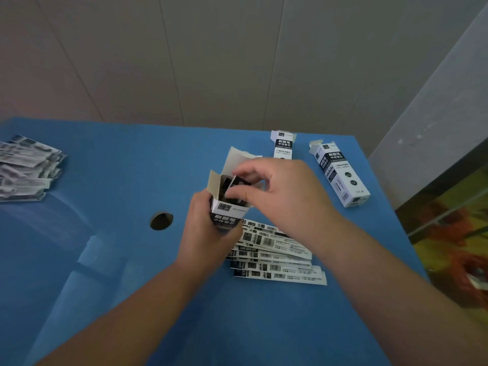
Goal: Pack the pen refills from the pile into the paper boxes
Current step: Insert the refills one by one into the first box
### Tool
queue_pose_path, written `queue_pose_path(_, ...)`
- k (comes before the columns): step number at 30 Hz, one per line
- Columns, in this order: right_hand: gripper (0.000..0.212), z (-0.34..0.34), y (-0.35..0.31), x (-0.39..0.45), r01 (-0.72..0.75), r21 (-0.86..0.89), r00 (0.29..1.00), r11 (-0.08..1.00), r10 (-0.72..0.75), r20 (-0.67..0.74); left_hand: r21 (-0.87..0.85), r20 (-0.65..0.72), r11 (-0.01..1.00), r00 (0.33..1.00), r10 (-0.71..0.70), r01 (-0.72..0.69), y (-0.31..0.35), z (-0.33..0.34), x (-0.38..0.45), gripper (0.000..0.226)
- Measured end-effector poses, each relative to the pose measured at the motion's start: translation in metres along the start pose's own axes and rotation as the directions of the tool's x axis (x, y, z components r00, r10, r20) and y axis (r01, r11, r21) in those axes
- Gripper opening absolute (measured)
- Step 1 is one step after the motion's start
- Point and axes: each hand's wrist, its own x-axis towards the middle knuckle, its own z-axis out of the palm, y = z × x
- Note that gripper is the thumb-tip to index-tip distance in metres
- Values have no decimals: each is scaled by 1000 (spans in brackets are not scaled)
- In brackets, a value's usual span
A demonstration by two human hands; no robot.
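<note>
On a smooth blue bench with a round hole, against a wall of pale, flat panels: left hand, grip clenched around an upright black-and-white printed paper box, top flaps open. Right hand at the box mouth, grip pinching a flat dark-wrapped pen refill partly inside. Just behind the wrists, a fanned pile of long flat barcode-printed refill packets. At far left, a second heap of printed packets. Near the far right edge, two more slim rectangular boxes, one partly hidden, one lying flat, open-ended.
</note>
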Motion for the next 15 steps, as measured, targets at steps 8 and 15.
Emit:
queue_pose_path(8, 27, -6, 9, 3, 79, 27, 996, 997, -80, 34, 49, -17, 999, 1000, 8, -7, 2, 1, -3, 50)
queue_pose_path(15, 28, 2, 76, -14, -184, -65, 983, 981, 185, 8, 92, -38, 996, 999, 17, -13, -1, -1, -5, 53)
